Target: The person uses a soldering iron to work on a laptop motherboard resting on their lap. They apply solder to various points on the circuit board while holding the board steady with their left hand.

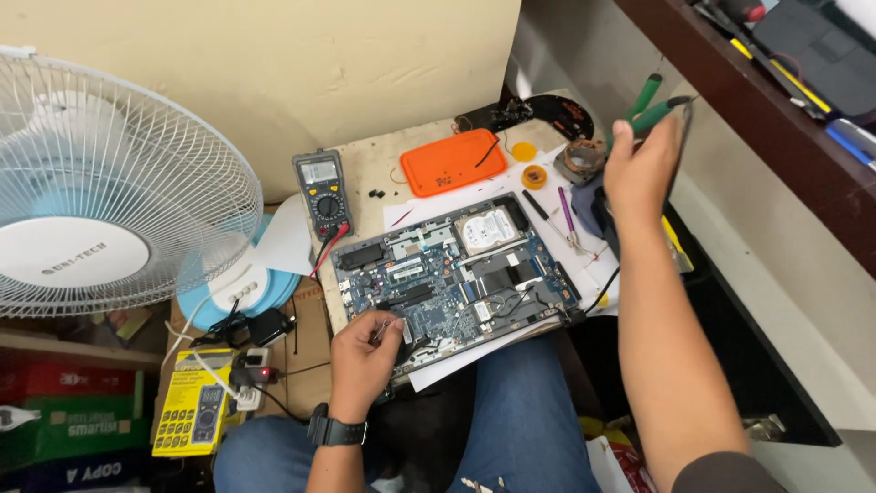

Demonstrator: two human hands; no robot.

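- Head view: left hand (363, 351) pinches a small metal part, kind unclear, at the near edge of the open laptop (453, 274), which overhangs the lap; it could slide.
- Right hand (641, 167) grasps a thin dark tool (683, 137), far right; the tool could drop onto the circuit board (438, 290).

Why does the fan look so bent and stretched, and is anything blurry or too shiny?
Head view: the wide lens bows the fan at the left edge; light is soft and even, with faint shadows; the laptop board is sharp; the right hand is slightly soft, like the shelf by it; the left hand looks clear; the hard drive gleams a little.
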